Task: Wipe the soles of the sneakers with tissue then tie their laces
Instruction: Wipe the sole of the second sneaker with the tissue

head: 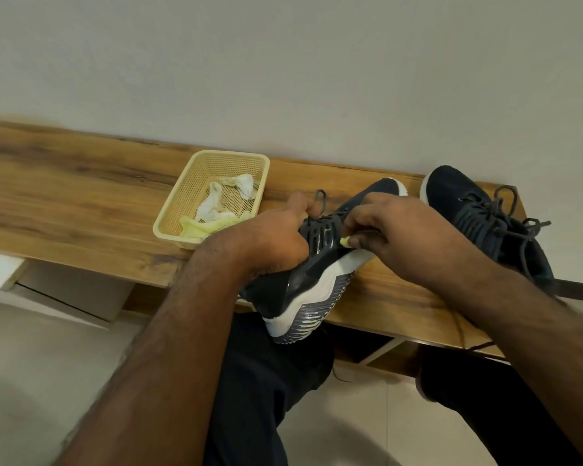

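Your left hand [276,237] holds the sneaker [317,257] tipped on its side on the bench [81,203], toe pointing away. Your right hand [401,237] pinches a bit of tissue [345,242] at its white sole edge.

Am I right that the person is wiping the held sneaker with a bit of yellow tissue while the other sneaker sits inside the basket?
Not quite. In the head view the other sneaker stands on the wooden bench, right of the held sneaker; the basket holds only crumpled tissues. The rest stands: the right hand pinches a bit of yellow tissue against the held sneaker.
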